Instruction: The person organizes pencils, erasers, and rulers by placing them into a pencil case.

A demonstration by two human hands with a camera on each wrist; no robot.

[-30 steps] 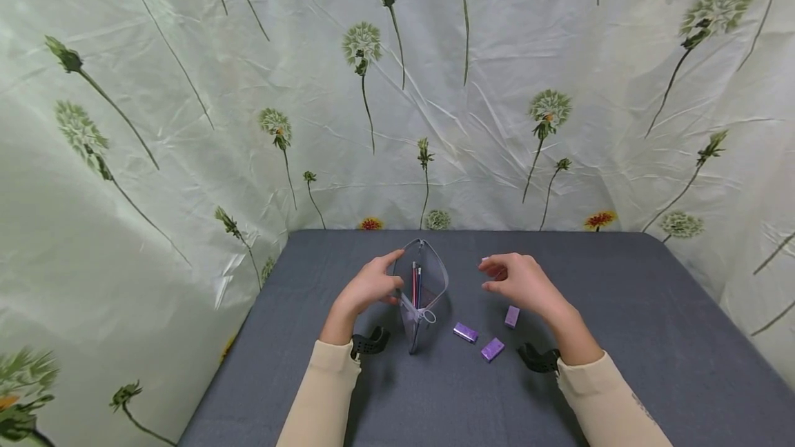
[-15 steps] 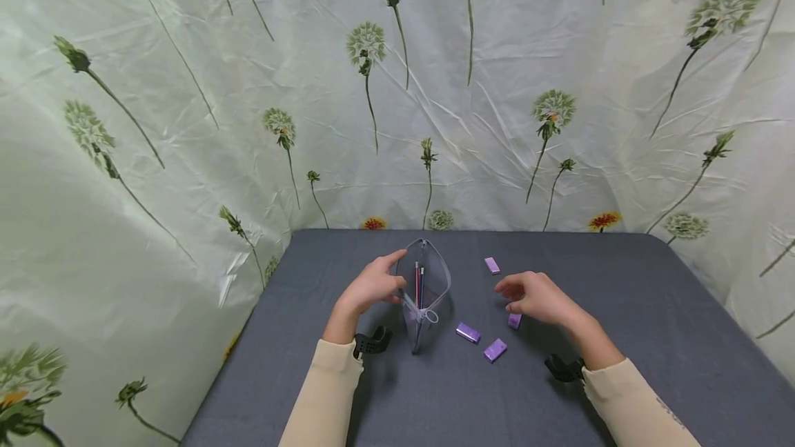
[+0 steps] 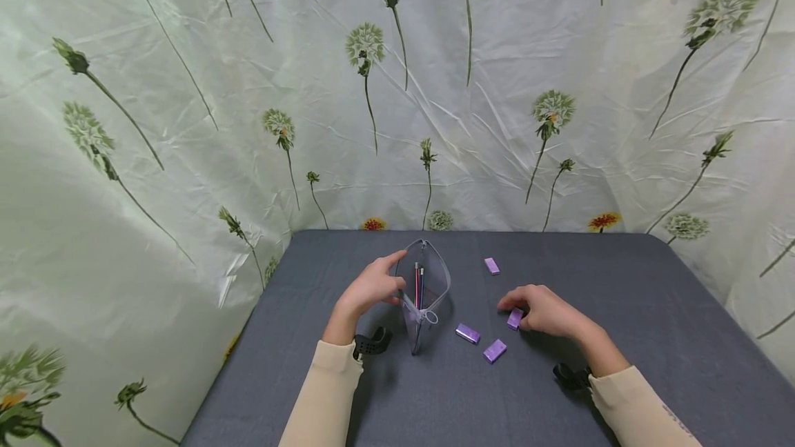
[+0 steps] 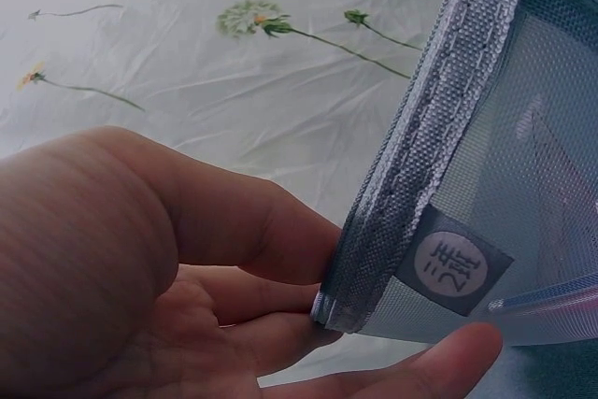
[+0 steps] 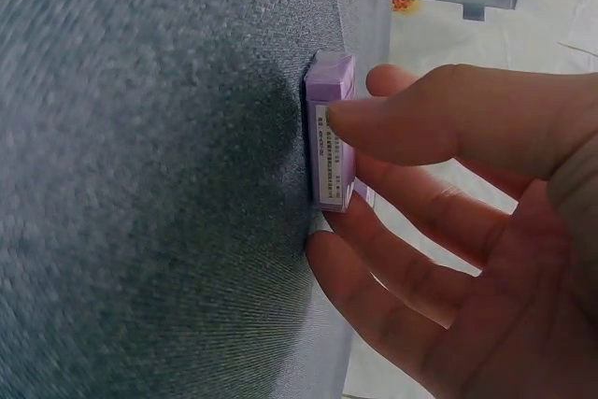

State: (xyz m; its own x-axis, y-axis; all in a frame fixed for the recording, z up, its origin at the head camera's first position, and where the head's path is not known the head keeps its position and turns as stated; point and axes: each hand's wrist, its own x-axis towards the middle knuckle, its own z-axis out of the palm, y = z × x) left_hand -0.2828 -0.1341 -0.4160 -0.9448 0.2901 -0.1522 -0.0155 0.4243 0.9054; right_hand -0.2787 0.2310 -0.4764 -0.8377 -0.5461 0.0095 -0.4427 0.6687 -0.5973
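My left hand (image 3: 373, 283) pinches the zipped rim of a grey mesh pencil pouch (image 3: 437, 278), which stands with its mouth spread. A red pencil (image 3: 417, 285) and a dark one lean inside it. In the left wrist view, a small round label (image 4: 448, 263) shows on the mesh near the fingertips. My right hand (image 3: 546, 309) is low over the table around a small purple wrapped block (image 3: 515, 319) with a printed white label. Its thumb touches the block (image 5: 329, 147) in the right wrist view; the fingers curve past it, seemingly not closed on it.
Two more purple blocks lie between the pouch and the right hand, one (image 3: 468, 333) near the pouch and another (image 3: 495, 350) closer to me. A third block (image 3: 492, 265) lies farther back. Behind the dark table (image 3: 596, 274) hangs a flowered curtain (image 3: 472, 123).
My right hand let go of a purple block at the back, drew back toward me and to the right, and came down around another block. The left hand stayed at the pouch.
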